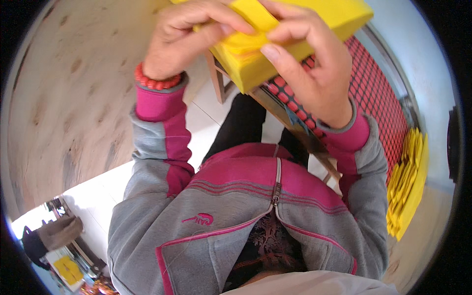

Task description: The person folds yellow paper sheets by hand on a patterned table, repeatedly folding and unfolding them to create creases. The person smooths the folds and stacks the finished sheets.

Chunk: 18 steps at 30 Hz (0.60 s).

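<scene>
A wood-grained panel (pixel 73 98) fills the left of the frame; near its lower edge, a flat yellow piece (pixel 69 270) lies at lower left. At upper centre, the left hand (pixel 189 32), a red beaded bracelet (pixel 156 81) at its wrist, pinches a folded yellow sheet (pixel 256 17) over a yellow block (pixel 263 71). The right hand (pixel 317 56) grips the sheet's right side between thumb and fingers. Beyond are a red-and-black patterned surface (pixel 376 83) and, at right, stacked yellow folded pieces (pixel 405 184).
</scene>
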{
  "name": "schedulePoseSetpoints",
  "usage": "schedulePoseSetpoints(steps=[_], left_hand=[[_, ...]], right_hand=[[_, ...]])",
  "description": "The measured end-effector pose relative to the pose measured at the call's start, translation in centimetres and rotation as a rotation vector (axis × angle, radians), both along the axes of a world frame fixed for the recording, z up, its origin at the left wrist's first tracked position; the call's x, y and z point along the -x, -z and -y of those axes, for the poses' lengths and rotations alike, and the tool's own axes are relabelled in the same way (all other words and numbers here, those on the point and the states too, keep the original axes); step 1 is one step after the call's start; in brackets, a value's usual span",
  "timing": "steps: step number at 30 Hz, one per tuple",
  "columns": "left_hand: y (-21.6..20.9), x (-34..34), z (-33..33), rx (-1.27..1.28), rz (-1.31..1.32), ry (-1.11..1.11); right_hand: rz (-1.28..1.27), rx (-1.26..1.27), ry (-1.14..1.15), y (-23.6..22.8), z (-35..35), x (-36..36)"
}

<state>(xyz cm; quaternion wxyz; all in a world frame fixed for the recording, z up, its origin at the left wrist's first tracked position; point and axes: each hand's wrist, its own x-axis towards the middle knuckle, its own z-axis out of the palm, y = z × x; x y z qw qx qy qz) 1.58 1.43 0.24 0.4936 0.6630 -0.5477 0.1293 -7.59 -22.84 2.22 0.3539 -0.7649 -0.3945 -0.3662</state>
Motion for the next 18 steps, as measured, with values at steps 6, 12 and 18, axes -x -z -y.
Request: schedulePoseSetpoints(steps=[6,12,18], left_hand=[[0.4,1.4,2.5,0.213,-0.171,0.107],[1.0,0.7,2.2,0.292,-0.130,0.127],[2.1,-0.6,1.4,0.263,-0.142,0.118]], right_hand=[[-0.365,-0.300,-0.109,1.4,3.0,6.1],[-1.066,-0.021,-0.281,8.8,3.9,13.0],[-0.741,0.461,0.729,23.3,7.6,11.4]])
